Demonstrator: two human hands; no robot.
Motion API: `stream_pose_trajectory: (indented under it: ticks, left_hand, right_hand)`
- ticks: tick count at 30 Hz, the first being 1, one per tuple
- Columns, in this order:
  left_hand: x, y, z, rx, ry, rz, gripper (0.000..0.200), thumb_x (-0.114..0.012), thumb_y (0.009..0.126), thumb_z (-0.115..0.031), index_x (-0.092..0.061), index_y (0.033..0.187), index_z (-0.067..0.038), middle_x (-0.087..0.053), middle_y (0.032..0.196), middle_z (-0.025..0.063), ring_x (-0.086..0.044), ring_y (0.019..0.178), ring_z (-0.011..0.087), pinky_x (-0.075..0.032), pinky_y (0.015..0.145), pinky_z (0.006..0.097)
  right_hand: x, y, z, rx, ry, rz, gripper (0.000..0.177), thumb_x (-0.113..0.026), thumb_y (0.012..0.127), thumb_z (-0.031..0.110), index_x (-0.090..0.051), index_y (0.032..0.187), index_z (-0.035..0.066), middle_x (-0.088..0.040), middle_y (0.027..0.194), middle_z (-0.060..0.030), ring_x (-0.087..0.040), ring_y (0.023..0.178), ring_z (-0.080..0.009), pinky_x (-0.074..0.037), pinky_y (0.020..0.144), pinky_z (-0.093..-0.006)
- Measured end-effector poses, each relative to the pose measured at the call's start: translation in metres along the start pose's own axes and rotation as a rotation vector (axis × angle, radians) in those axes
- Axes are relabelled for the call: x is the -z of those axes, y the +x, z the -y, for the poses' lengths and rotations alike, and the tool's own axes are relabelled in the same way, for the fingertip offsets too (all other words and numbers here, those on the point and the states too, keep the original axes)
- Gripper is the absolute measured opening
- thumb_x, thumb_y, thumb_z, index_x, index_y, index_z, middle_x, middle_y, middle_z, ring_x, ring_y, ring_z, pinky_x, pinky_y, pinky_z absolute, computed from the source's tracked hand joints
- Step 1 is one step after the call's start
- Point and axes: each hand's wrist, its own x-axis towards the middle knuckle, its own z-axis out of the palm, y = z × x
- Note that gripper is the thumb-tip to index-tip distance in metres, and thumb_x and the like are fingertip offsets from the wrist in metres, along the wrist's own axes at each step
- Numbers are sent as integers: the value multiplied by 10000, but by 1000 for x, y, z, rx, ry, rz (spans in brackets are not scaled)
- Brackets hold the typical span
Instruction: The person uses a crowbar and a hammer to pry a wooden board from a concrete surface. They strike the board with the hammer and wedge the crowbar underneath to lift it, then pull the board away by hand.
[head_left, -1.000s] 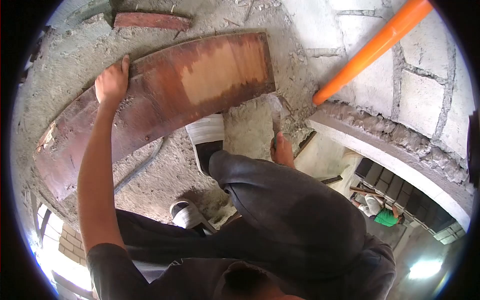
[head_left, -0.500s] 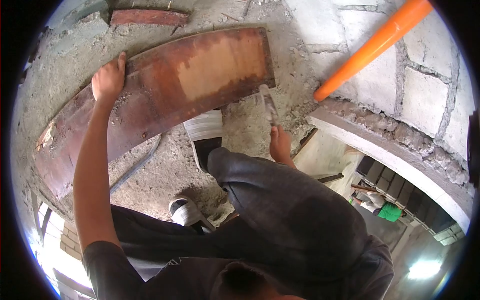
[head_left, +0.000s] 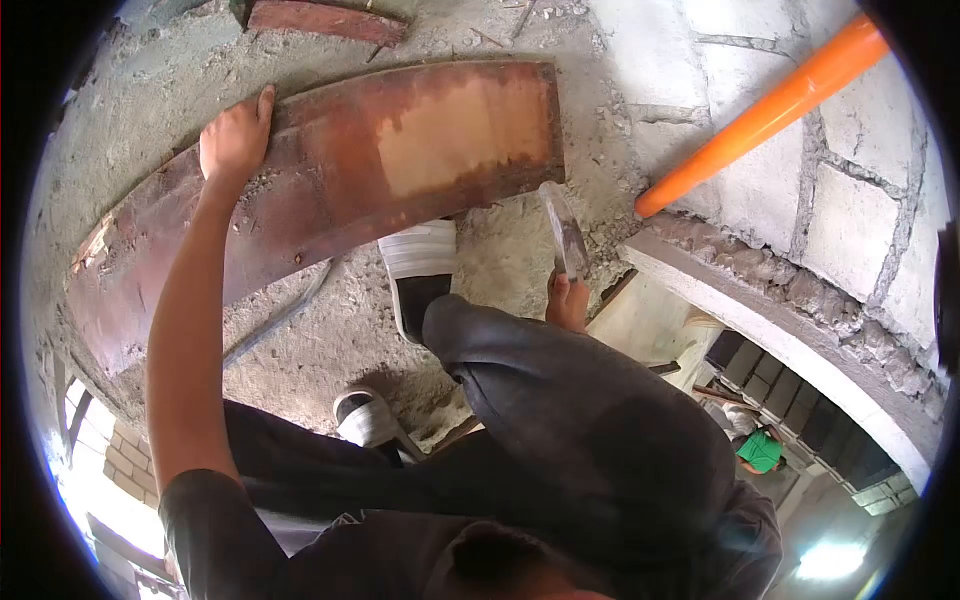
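Note:
A long reddish-brown wooden board [head_left: 330, 165], with a pale bare patch towards its right end, lies across the upper left of the view. My left hand [head_left: 236, 140] is closed over its far edge, thumb along the edge and fingers partly hidden. Below the board's right corner, my right hand [head_left: 568, 300] is wrapped round the handle of a flat, worn grey-bladed tool [head_left: 563, 225]. That blade points up, its tip near the board's corner. One of my shoes [head_left: 418, 250] is partly covered by the board's near edge; the other shoe [head_left: 367, 418] rests lower down.
An orange pipe [head_left: 765, 115] slants beside white block masonry [head_left: 850, 185] at right. Beneath it runs a rough concrete ledge [head_left: 780, 300], with a drop to a lower level where a person in green [head_left: 762, 452] is visible. A reddish wood offcut [head_left: 325, 18] lies at the top.
The whole view has shifted slightly. My right hand has turned the blade, which now shows broader and sits near the board's corner. My left hand keeps its hold on the board.

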Motion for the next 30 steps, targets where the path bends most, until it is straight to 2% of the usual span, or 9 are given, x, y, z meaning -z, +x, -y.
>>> stream_pose_trajectory:
  ticks: [7,10,17,19,22,23,27,29,30]
  left_hand:
    - [7,-4,-5,-1,-5,8,651,-293,998,-557,-705,1002,-53,-680,976,249,-646,966,422,-485,887,500]
    - [8,2,-5,3,17,-15,638,-298,1002,-548,-707,982,-60,-689,968,232,-656,956,407,-497,879,489]
    - [7,-1,-4,-20,-3,-37,652,-288,1006,-540,-704,963,-39,-689,975,237,-660,967,400,-502,878,490]
    - [5,3,-5,-12,-4,-50,652,-288,1006,-533,-705,957,-35,-690,971,236,-664,963,395,-506,873,492]
    - [12,-1,-4,-2,-24,30,639,-293,1006,-513,-710,952,-33,-696,953,230,-674,949,385,-517,853,500]
    - [-2,6,3,-31,14,-5,620,-300,1004,-506,-714,961,-46,-703,941,213,-677,932,388,-521,842,502]
    - [13,4,9,-35,-40,48,540,-330,1019,-473,-648,1104,-45,-675,1017,200,-648,974,385,-506,865,481]
    - [3,5,21,-287,-275,-340,440,-433,995,-421,-669,1059,-56,-640,1108,168,-593,1091,334,-464,957,446]
    - [8,3,29,-266,-253,-347,440,-433,995,-421,-669,1059,-56,-640,1108,168,-593,1091,334,-464,957,446]
  right_hand:
    - [-17,2,13,-13,-39,-62,614,-300,1007,517,-581,932,-24,-566,659,-215,-570,659,-440,-403,598,-479]
    - [-11,0,14,-72,55,-62,650,-283,1014,546,-551,841,-20,-559,682,-187,-570,651,-357,-409,609,-443]
    - [-23,8,10,-62,82,-138,695,-296,992,604,-544,829,-25,-505,626,-156,-501,604,-301,-375,587,-413]
    - [-20,10,6,28,132,-234,735,-257,992,636,-511,701,11,-450,564,-114,-447,553,-248,-336,533,-395]
    - [-19,8,14,80,115,-191,717,-260,991,637,-467,653,39,-405,541,-72,-407,517,-195,-316,510,-381]
    - [-28,10,7,53,154,-181,711,-281,999,607,-483,671,10,-452,544,-67,-409,501,-201,-313,482,-379]
    - [-18,21,47,34,185,146,636,-324,1009,558,-510,722,22,-460,563,-62,-447,536,-187,-352,524,-371]
    - [-13,36,71,140,182,279,617,-342,1009,542,-521,752,11,-465,565,-89,-464,541,-211,-362,539,-384]
    - [-16,45,86,236,171,393,599,-360,1008,526,-533,782,0,-469,566,-117,-481,546,-236,-372,555,-396]
